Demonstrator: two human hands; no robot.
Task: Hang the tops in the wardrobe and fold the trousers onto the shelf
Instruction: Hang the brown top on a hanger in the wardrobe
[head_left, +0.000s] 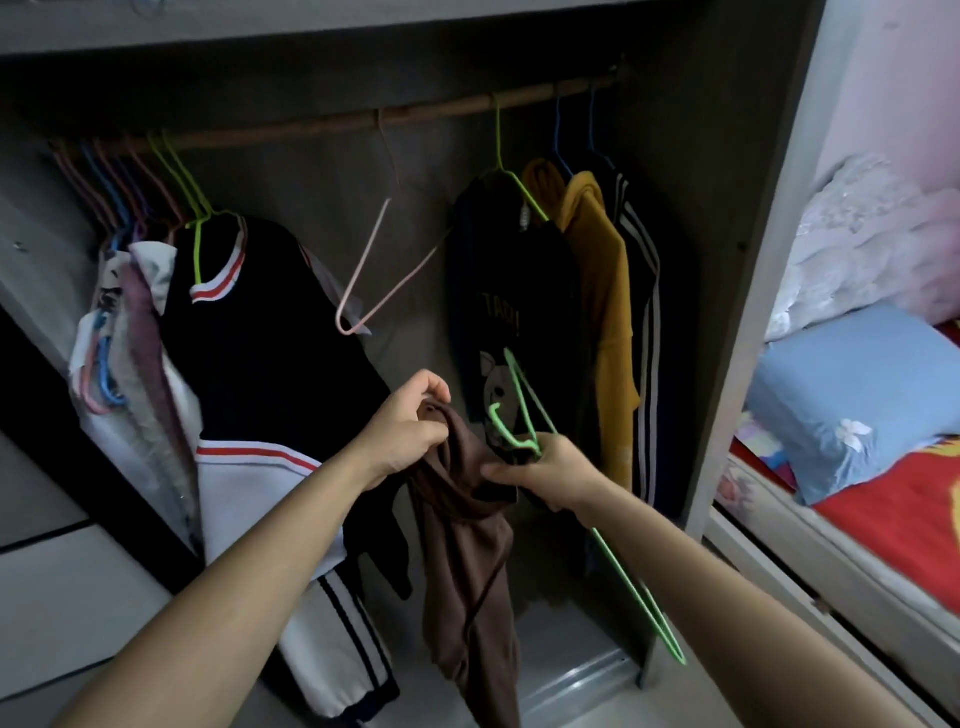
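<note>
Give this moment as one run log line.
left hand: grips brown top | right hand: holds green hanger | status: brown top not yet hung

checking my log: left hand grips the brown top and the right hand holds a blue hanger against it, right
Not quite: the hanger in the right hand is green, not blue, as the head view shows. The left hand does grip the brown top.

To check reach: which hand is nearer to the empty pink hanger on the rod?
Left. The left hand is below the pink hanger; the right hand is farther off, lower right.
</note>
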